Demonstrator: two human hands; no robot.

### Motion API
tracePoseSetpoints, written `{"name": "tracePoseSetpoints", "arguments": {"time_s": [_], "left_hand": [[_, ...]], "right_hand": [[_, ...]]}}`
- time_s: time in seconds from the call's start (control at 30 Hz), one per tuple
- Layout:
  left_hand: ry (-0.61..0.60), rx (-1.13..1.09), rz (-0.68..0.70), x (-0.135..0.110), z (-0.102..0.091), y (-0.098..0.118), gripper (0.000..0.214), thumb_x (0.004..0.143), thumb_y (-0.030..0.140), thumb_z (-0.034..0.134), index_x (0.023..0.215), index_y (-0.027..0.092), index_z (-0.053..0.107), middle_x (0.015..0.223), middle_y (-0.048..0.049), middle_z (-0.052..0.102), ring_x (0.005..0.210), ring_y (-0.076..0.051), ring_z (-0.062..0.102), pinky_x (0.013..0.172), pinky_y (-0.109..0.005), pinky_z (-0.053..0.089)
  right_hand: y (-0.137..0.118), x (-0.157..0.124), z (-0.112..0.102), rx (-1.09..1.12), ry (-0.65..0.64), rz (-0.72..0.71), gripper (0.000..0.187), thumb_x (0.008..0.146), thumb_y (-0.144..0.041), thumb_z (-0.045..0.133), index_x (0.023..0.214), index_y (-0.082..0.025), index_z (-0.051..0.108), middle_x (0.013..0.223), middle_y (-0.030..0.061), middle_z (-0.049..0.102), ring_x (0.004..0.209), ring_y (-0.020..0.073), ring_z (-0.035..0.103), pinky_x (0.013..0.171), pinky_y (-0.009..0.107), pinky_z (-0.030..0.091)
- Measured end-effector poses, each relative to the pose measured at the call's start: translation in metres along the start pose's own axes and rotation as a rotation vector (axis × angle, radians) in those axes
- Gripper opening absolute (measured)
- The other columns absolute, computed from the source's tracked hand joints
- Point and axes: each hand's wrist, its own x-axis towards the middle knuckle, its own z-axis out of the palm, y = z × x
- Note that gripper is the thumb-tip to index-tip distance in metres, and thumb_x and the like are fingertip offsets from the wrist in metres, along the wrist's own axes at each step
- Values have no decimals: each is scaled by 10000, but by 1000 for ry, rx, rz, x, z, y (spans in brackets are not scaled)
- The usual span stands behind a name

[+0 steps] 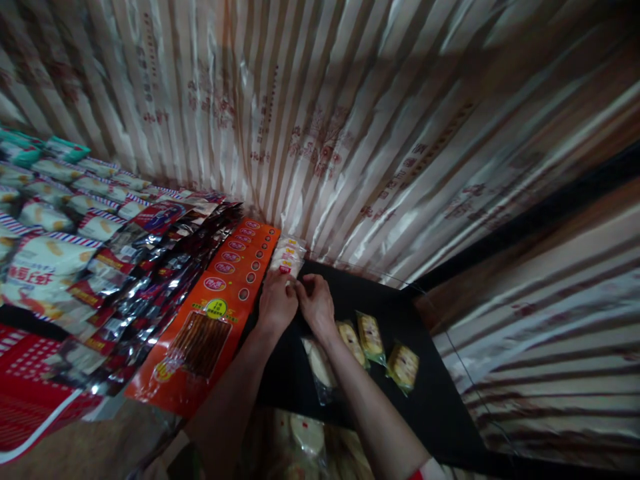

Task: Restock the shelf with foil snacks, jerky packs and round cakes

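My left hand (277, 301) lies closed over the near end of a row of white packets (289, 253) in clear wrappers, close to the wall sheet. Right beside it, my right hand (317, 301) has its fingers bent inward, the fingertips meeting the left hand; what they pinch, if anything, is hidden. Under my right forearm lies a pale round flat item in a clear wrapper (320, 363). Several yellow wrapped cakes (371, 337) lie to its right on the black shelf (425, 407).
An orange snack packet (215, 313) borders my left arm. Further left stand dark shiny packets (145, 287) and rows of white snack bags (45, 270), with a red basket (25, 393) below. Pleated printed sheeting (310, 133) hangs behind. More wrapped items (305, 437) sit below the shelf's front edge.
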Motion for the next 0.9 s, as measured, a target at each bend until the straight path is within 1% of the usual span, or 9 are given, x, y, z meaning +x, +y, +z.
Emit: {"name": "tracePoseSetpoints", "arguments": {"time_s": [0.07, 0.2, 0.33, 0.4, 0.5, 0.57, 0.7, 0.77, 0.9], "left_hand": [[-54, 20, 29, -9, -1, 7, 330, 806, 89, 424, 1062, 145, 623, 1152, -97, 623, 1125, -187, 528, 1004, -293, 381], [-322, 13, 174, -31, 2, 19, 320, 796, 125, 448, 1055, 171, 632, 1070, -87, 665, 1017, -209, 592, 928, -319, 438], [-601, 64, 411, -56, 6, 18, 334, 746, 247, 589, 1075, 198, 628, 1209, -87, 598, 1236, -256, 436, 1051, -385, 319], [-720, 133, 438, -70, 6, 16, 534, 676, 351, 682, 1176, 206, 565, 1364, -104, 467, 1345, -305, 261, 1087, -465, 233], [-852, 281, 458, -88, 5, 11, 967, 552, 420, 771, 1370, 151, 331, 1492, -199, 179, 1379, -360, 72, 1085, -541, 153], [-874, 356, 475, -98, 5, 8, 1056, 552, 402, 782, 1410, 133, 229, 1496, -232, 90, 1382, -350, 44, 1095, -523, 125], [-789, 428, 474, -112, 6, 8, 884, 676, 316, 702, 1409, 173, 229, 1508, -205, 74, 1388, -314, 58, 1106, -483, 141], [-768, 443, 462, -117, 7, 13, 734, 746, 260, 620, 1388, 181, 273, 1507, -193, 122, 1385, -312, 108, 1096, -485, 179], [-742, 473, 448, -124, 4, 25, 437, 854, 167, 408, 1291, 156, 413, 1429, -196, 331, 1320, -313, 298, 1042, -488, 284]], "right_hand": [[10, -12, -17, 56, -24, -72, 246, 810, -369, 462, 925, -176, 564, 884, 67, 612, 763, 187, 590, 720, 308, 461], [35, -51, -55, 83, -103, -171, 228, 853, -337, 425, 913, -199, 597, 886, 63, 652, 794, 190, 612, 728, 310, 488], [60, -96, -83, 33, -100, -221, 254, 866, -337, 450, 985, -224, 644, 986, 77, 681, 926, 224, 628, 837, 369, 501], [70, -115, -89, -1, -134, -280, 273, 868, -330, 465, 1048, -237, 649, 1057, 77, 675, 1019, 238, 605, 900, 404, 486], [82, -132, -91, -43, -187, -356, 328, 875, -304, 468, 1166, -240, 605, 1183, 73, 629, 1142, 243, 541, 965, 438, 457], [87, -136, -91, -53, -202, -387, 350, 884, -276, 450, 1207, -237, 578, 1231, 71, 600, 1176, 238, 518, 986, 450, 443], [93, -131, -94, -27, -201, -391, 355, 894, -231, 401, 1200, -231, 581, 1166, 75, 637, 1115, 217, 562, 955, 415, 476], [96, -127, -96, -27, -159, -358, 355, 888, -230, 402, 1193, -230, 583, 1137, 78, 650, 1075, 219, 585, 933, 409, 489], [107, -124, -99, -33, -96, -285, 355, 865, -242, 418, 1173, -227, 593, 1122, 81, 656, 1026, 234, 611, 911, 425, 497]]}}
